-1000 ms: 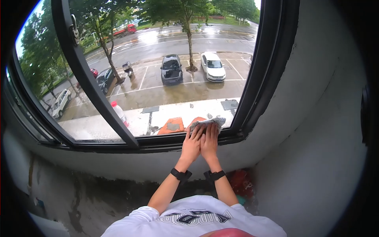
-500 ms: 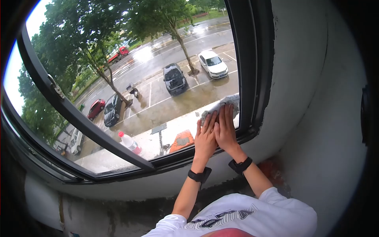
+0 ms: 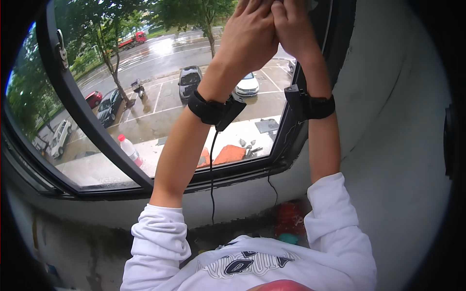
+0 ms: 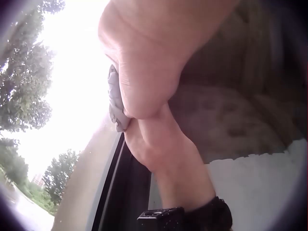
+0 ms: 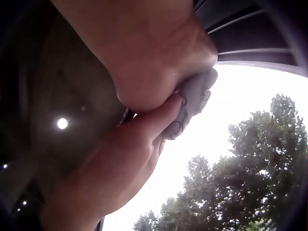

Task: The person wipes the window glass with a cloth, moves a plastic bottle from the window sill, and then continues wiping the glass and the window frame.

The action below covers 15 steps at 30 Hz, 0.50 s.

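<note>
A crumpled grey cloth lies flattened against the window pane under both hands. My left hand presses on it high up, beside the right side of the frame. Close against it, my right hand bears on the same cloth, the two hands overlapping in the right wrist view. The fingertips run out of the top of the head view, and the palms hide much of the cloth in both wrist views.
The window has a black frame with a latch. Beyond the glass, a ledge holds a bottle with a red cap and orange pieces. A grey wall stands at the right. A red object is below the window.
Both hands have gone from the lower right part of the pane to high up on it, with the cloth under them. The head view has also turned and shifted.
</note>
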Motion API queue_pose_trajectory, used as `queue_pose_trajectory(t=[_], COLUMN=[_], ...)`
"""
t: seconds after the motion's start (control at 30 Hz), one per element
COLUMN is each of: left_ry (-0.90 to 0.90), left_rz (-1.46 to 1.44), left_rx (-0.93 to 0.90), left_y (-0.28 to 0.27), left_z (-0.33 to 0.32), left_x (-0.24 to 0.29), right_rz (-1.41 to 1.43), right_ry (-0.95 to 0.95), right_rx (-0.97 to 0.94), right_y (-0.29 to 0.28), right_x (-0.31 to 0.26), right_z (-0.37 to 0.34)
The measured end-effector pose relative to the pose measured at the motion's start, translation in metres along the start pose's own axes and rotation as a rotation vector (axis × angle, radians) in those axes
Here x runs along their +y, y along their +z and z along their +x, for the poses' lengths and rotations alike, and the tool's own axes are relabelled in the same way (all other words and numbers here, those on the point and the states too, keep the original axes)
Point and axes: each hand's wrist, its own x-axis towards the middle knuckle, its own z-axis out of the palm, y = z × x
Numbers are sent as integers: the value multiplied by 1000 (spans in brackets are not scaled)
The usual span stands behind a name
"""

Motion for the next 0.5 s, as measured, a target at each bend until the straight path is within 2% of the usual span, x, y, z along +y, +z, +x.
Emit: queue_pose_trajectory(t=[0.03,0.07,0.1,0.13,0.3,0.4,0.43,0.5], left_ry=[46,-30,-79,-130,-384,-477,-485,-624], left_rz=[9,19,-21,-60,-137,-122,-118,-179], left_rx=[74,20,-43,-107,-428,-680,-670,-614], left_y=[7,12,13,15,9,-13,-19,-30], left_z=[-14,-38,-62,-89,-255,-338,-366,-408], left_x=[2,12,21,31,94,125,132,140], right_rz=[-12,140,92,71,169,276,321,368], right_ry=[-18,-64,10,81,369,533,539,638], right_rx=[-14,36,41,-34,-331,-428,-451,-483], right_y=[1,9,19,19,34,53,59,65], right_x=[-4,-6,-14,-29,-113,-164,-178,-219], right_z=[-15,-31,-63,-92,-258,-362,-393,-424])
